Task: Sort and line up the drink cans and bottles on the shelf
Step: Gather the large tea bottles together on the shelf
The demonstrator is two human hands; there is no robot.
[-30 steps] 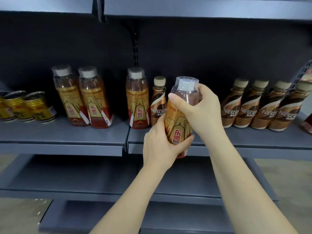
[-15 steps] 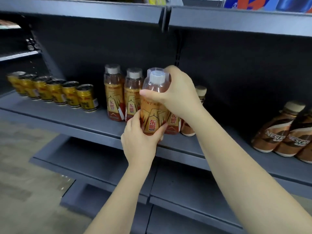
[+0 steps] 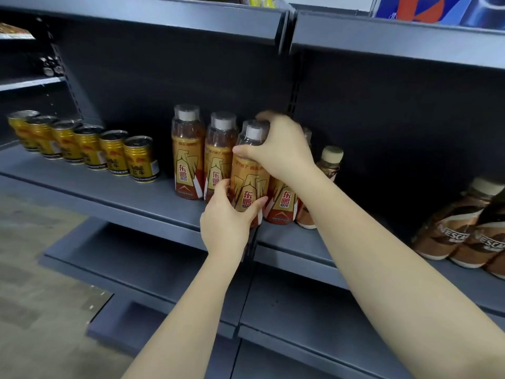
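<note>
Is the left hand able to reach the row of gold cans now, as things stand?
Probably not yet: the left hand grips the bottle together with the right hand. The shelf toward the cans looks bare, so once freed, likely yes.

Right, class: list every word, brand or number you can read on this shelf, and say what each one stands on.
"东鹏" with "特饮" below: held bottle, in left hand and right hand.
"东鹏": two bottles to its left and one bottle to its right.
"NESCA…", cut off: brown bottles.
"红牛": nearest gold cans.
Small print on cans and bottles: too blurred to read.
</note>
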